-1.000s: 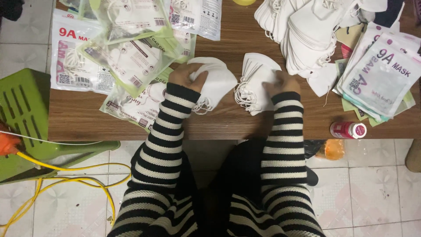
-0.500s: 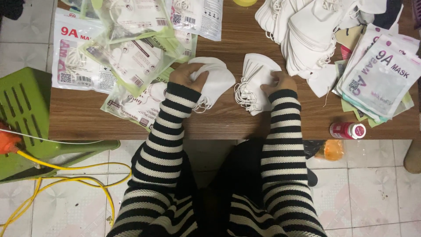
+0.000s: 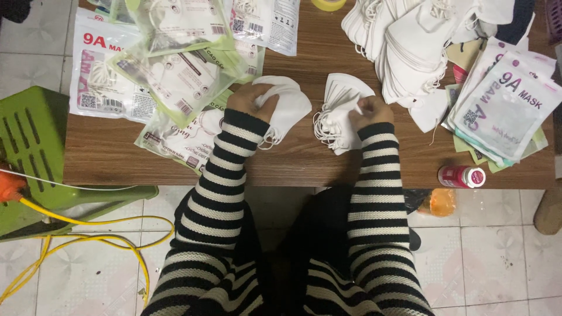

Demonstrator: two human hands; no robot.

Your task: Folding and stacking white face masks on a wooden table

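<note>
1. L hand: fingers curled shut on a white folded mask, pinned to the wooden table near the front edge. Ear loops hang out by the striped cuff.
2. R hand: fingertips pinched on top mask of a small fanned mask stack, just right of the L mask, not touching it.
3. Masks: plain white, cup-fold, elastic loops bunched on stack's left side.
4. Around: packaged mask bags on the left, loose mask pile on the right, pink bottle at the table edge, green plastic stool beside the table.
</note>
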